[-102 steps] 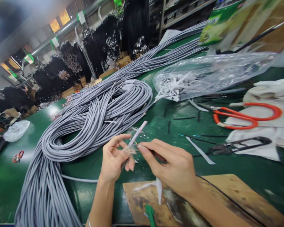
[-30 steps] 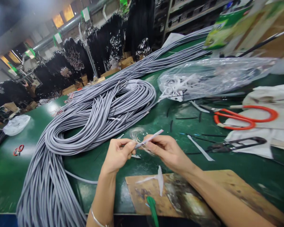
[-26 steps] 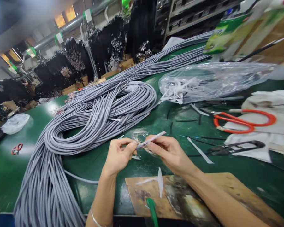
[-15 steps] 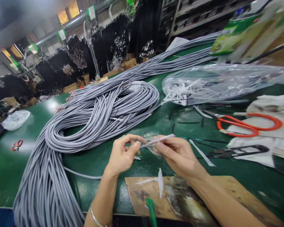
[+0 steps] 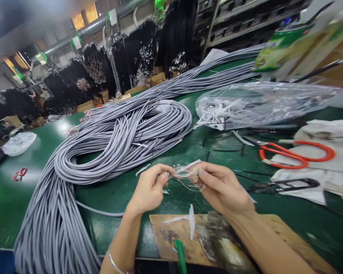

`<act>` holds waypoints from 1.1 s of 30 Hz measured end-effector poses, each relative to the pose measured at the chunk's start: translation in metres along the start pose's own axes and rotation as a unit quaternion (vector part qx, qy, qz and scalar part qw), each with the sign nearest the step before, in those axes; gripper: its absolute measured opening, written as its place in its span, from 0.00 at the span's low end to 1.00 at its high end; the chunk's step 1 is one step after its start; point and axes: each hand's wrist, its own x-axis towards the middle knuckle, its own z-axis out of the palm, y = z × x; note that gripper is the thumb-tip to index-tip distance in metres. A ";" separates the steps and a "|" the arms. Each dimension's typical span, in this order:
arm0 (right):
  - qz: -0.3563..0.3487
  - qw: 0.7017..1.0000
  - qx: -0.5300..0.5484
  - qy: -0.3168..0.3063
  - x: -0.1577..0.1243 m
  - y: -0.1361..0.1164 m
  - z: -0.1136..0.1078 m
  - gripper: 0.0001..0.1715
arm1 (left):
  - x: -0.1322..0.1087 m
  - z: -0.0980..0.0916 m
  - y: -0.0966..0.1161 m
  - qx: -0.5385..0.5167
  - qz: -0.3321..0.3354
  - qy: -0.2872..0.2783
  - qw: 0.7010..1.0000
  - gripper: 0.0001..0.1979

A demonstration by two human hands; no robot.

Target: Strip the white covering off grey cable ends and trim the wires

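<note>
My left hand point(image 5: 152, 188) is closed in a pinch on one end of a bundle of thin wires point(image 5: 185, 175) above the green table. My right hand point(image 5: 224, 187) pinches the other end, so pale, loose strands spread between the two. A pale strip point(image 5: 193, 164) sticks up by the right fingers; whether it is attached to the strands I cannot tell. Behind my left wrist disappears a single grey cable point(image 5: 100, 211) from the big coil of grey cables point(image 5: 122, 140). A small white strip point(image 5: 143, 169) lies just beyond my left hand.
Red-handled scissors point(image 5: 297, 154) and black snips point(image 5: 286, 185) lie at right beside white cloths point(image 5: 326, 133). Behind them is a clear plastic bag point(image 5: 263, 104) with white strips. A stained board point(image 5: 165, 238) at the front edge bears a green-handled tool point(image 5: 180, 255). Small red scissors point(image 5: 20, 174) lie far left.
My right hand has shifted slightly right, and the strands between my hands are more spread out. A white strip now shows on the table beyond my left hand.
</note>
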 end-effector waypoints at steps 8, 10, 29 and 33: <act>0.029 0.999 0.013 -0.018 0.002 -0.001 -0.002 0.23 | 0.000 0.001 0.001 0.024 0.014 0.002 1.000 0.09; 0.021 1.000 0.015 -0.017 0.003 -0.002 -0.003 0.24 | 0.000 0.003 0.003 0.055 0.027 0.021 0.998 0.10; 0.073 0.995 0.061 0.008 -0.002 -0.007 0.002 0.28 | 0.000 0.013 0.005 0.005 0.002 0.085 0.996 0.08; 0.066 0.996 0.061 -0.005 -0.002 -0.007 0.004 0.29 | 0.000 0.015 0.004 -0.079 -0.004 0.101 0.992 0.15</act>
